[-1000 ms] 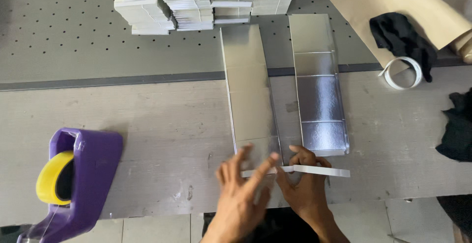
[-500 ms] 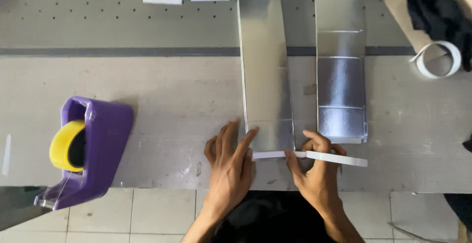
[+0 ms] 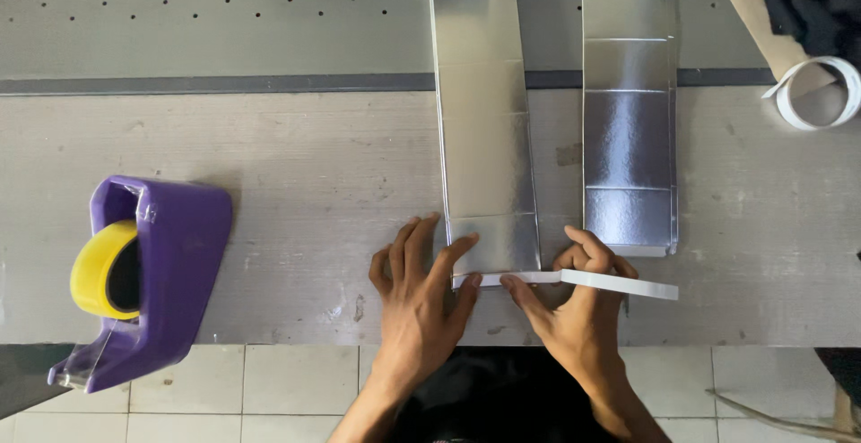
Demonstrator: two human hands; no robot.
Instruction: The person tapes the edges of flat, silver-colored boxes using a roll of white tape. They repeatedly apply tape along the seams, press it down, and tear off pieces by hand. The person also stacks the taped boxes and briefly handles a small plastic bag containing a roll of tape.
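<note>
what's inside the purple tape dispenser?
The purple tape dispenser holds a yellow tape roll, seated in its open side. Only the roll's outer face and rim show; its hub and far side are covered by the dispenser body.

head cam | looks straight down | close above table (image 3: 269,228)

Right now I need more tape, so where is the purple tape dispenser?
In the head view, the purple tape dispenser with the yellow roll sits at the table's left front edge, well left of the left hand.
</note>
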